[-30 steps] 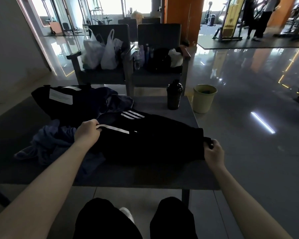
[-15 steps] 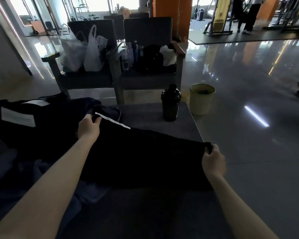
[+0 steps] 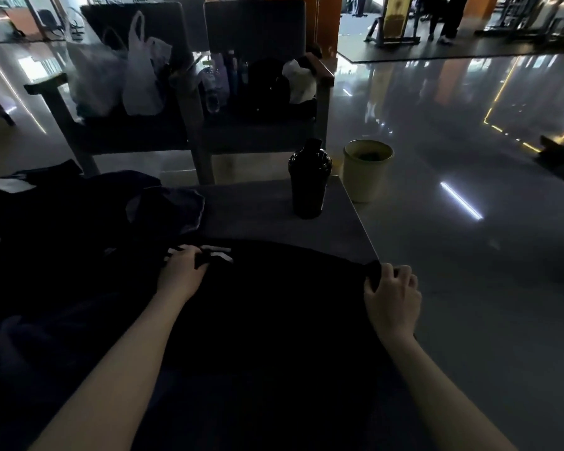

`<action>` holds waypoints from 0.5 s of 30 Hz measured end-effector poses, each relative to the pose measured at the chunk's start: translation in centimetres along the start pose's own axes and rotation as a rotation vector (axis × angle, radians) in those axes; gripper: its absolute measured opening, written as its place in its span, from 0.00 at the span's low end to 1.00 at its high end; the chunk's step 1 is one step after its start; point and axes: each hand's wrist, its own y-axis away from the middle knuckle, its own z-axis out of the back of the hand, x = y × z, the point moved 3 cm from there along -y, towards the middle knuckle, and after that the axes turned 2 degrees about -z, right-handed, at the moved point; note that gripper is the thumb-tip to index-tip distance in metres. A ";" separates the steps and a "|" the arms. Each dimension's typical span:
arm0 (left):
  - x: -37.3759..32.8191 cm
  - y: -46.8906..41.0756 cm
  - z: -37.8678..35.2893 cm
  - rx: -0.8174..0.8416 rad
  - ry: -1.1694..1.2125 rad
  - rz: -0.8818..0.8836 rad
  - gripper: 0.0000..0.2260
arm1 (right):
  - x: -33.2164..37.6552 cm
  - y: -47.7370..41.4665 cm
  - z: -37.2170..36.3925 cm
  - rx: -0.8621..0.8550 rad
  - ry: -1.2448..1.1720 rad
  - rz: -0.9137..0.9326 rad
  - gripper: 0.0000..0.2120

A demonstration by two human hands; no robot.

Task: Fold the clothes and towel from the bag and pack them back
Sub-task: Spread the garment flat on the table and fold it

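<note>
A black garment with white stripes (image 3: pixel 274 304) lies spread over the dark table (image 3: pixel 258 206) in front of me. My left hand (image 3: pixel 183 271) grips its far left part at the white stripes. My right hand (image 3: pixel 393 294) grips the garment's right end at the table's right edge. A black bag with a white label (image 3: pixel 46 203) lies at the far left, with a dark blue cloth (image 3: pixel 170 206) bunched against it. More dark cloth lies at the left edge, too dim to make out.
A black shaker bottle (image 3: pixel 310 180) stands near the table's far right corner. A pale bin (image 3: pixel 367 169) sits on the glossy floor beside it. Two dark chairs (image 3: pixel 254 76) behind the table hold plastic bags (image 3: pixel 134 70), bottles and a backpack.
Both hands have carried the garment's far edge toward me and down onto the table. The camera has tilted closer, so the garment fills more of the view.
</note>
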 end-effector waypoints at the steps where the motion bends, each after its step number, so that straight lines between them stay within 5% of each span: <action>1: 0.1 0.8 0.1 -0.024 -0.031 0.009 0.11 | 0.0 0.1 0.1 0.013 0.009 0.012 0.14; 10: 2.7 7.3 2.4 -0.006 -0.229 0.123 0.11 | -1.1 1.9 1.4 0.055 -0.018 0.180 0.12; 15: 3.7 6.8 4.9 -0.002 0.155 0.247 0.15 | 0.0 1.6 2.5 0.068 0.120 0.127 0.12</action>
